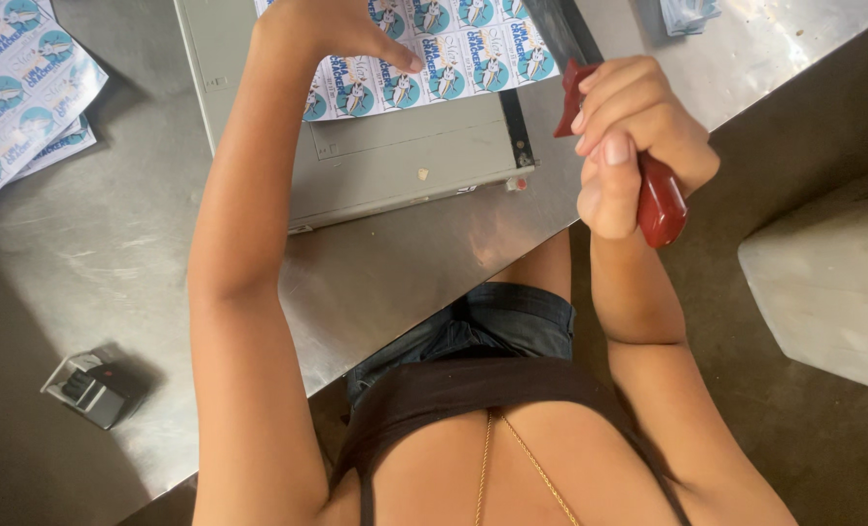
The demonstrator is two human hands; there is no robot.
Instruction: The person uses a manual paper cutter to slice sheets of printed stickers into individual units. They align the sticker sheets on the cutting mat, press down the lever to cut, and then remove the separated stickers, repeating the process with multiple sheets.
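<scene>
A grey paper cutter sits on the steel table. On its bed lies a printed sheet of round blue and white labels. My left hand presses down on that sheet, thumb on its near edge. My right hand is closed around the red handle of the cutter's blade arm, which is raised above the bed's right edge.
More sheets of the same labels lie at the table's far left. A small black and grey device rests near the table's front left edge. A pale plastic container stands on the floor at right. Another stack of paper lies at top right.
</scene>
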